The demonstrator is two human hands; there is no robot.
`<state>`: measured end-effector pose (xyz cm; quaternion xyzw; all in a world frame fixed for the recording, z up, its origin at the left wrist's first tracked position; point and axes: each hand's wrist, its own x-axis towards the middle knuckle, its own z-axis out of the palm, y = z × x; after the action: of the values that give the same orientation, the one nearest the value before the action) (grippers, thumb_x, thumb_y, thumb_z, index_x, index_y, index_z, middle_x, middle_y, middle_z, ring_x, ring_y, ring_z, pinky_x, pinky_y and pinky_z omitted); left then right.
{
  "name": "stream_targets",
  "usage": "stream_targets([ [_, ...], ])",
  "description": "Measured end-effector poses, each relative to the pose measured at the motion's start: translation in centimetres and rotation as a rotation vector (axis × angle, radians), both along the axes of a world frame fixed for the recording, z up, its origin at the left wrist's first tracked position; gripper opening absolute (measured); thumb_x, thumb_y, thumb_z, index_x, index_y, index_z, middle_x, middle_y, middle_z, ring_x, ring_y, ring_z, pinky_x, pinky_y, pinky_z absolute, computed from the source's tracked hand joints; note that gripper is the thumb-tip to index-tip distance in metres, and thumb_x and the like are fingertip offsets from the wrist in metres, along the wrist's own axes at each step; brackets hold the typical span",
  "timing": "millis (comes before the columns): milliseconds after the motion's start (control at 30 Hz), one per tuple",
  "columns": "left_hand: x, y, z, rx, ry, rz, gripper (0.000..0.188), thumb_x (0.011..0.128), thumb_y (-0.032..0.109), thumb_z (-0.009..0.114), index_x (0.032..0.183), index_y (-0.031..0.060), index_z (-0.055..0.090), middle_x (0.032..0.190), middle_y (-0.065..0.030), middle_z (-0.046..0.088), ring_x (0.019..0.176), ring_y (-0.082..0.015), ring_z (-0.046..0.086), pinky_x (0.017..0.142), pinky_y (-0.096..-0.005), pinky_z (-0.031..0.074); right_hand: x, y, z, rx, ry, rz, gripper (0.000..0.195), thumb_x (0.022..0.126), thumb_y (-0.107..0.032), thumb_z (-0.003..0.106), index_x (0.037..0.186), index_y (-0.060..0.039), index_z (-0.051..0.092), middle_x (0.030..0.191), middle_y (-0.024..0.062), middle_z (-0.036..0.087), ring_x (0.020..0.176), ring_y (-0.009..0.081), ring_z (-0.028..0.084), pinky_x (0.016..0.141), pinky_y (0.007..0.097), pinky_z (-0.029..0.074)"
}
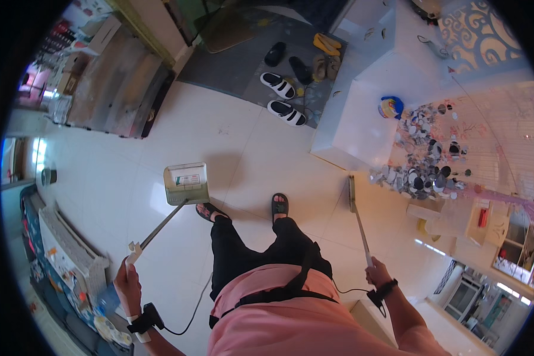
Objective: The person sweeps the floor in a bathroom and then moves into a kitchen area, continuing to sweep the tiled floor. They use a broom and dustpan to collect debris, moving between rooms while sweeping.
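My left hand (128,285) grips the pale handle top of a long-handled dustpan (188,196). The pan hangs out in front of my left foot, and a printed label shows inside it. On the other side, my right hand (378,272) is closed around the handle of a broom (359,222). The broom's narrow head (352,192) is by the corner of a white cabinet; whether it touches the floor I cannot tell. A black device is strapped to each wrist, with a cable running from it.
Pale floor tiles (155,155) surround my feet. Ahead lies a grey doormat (236,66) with white sandals (286,113) and other shoes. A white cabinet (365,124) holding a blue-lidded tub (391,107) stands right, beside a hanging sequin curtain (422,173). A wooden-topped cabinet (115,84) is ahead left; a sofa (80,329) is left.
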<state>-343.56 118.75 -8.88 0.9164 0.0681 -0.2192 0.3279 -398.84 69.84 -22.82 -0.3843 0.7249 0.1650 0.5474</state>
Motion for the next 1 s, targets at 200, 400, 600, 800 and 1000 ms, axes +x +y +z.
stream_targets([
  [200,12.0,0.0,0.4,-0.032,0.078,-0.125,0.034,0.105,0.022,0.053,0.13,0.0043,0.065,0.063,0.0089,0.04,0.052,0.0003,0.031,0.044,-0.0209,0.026,8.6,4.9,-13.9,-0.002,-0.109,-0.105,0.014,0.088,0.004,0.056,0.097,-0.0029,0.048,0.059,0.0082,0.049,0.041,0.0204,0.052,0.033,0.034,0.037],
  [400,21.9,3.7,0.2,-0.053,0.147,-0.315,0.036,0.102,0.018,0.055,0.134,0.0045,0.063,0.066,0.0073,0.044,0.054,-0.0011,0.035,0.047,-0.0216,0.03,27.3,14.7,-8.2,0.058,-0.186,-0.051,0.039,0.087,0.003,0.054,0.125,-0.0021,0.047,0.063,0.0057,0.05,0.046,0.0166,0.052,0.037,0.0303,0.036],
  [600,27.9,5.4,-1.9,-0.059,0.124,-0.555,0.035,0.097,0.009,0.061,0.132,0.0009,0.063,0.074,0.0014,0.053,0.063,-0.0062,0.043,0.055,-0.0249,0.038,41.2,20.9,-2.7,0.103,-0.275,0.042,0.068,0.088,-0.001,0.054,0.153,-0.0137,0.039,0.069,0.0021,0.054,0.051,0.0111,0.052,0.042,0.0262,0.04],
  [800,29.8,7.5,-3.8,-0.099,0.065,-0.571,0.034,0.095,0.008,0.066,0.127,-0.0002,0.065,0.075,-0.007,0.057,0.069,-0.0107,0.049,0.062,-0.0285,0.046,47.3,22.4,2.8,0.119,-0.313,0.006,0.077,0.092,0.001,0.055,0.161,-0.0166,0.027,0.074,0.001,0.05,0.054,0.0076,0.047,0.044,0.0225,0.038],
  [1000,30.1,11.4,-5.4,-0.07,0.052,-0.519,0.036,0.095,0.012,0.069,0.128,0.0004,0.065,0.076,-0.016,0.064,0.066,-0.0141,0.055,0.064,-0.0312,0.05,46.8,21.3,6.5,0.078,-0.209,0.023,0.077,0.092,0.003,0.053,0.161,-0.0202,0.028,0.072,-0.0003,0.047,0.052,0.0076,0.044,0.043,0.0236,0.034],
])
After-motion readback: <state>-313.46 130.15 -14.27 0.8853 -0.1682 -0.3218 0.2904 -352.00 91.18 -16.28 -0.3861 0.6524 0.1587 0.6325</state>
